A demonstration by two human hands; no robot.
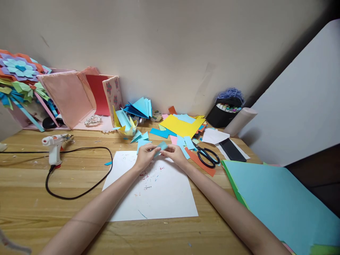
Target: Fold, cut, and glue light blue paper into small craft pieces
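Note:
Between both hands is a small light-blue piece of paper (162, 145), held over the far edge of a marked white sheet (159, 191). My left hand (145, 156) pinches its left side with closed fingers. On the other side, my right hand (174, 154) has its fingers closed on the same piece. Whether it is folded is hard to make out. Light-blue folded pieces (140, 136) lie just beyond my left hand. Black-handled scissors (208, 156) rest to the right of my right hand, partly over an orange paper strip (200, 163).
A white glue gun (55, 148) with a looping black cord stands at left. Yellow paper (183, 124) tops scraps at the back. Beside a pink box (65, 95) sits a cup (127, 132) of folded papers. A black marker holder (223, 115) and blue sheets (281, 198) are at right.

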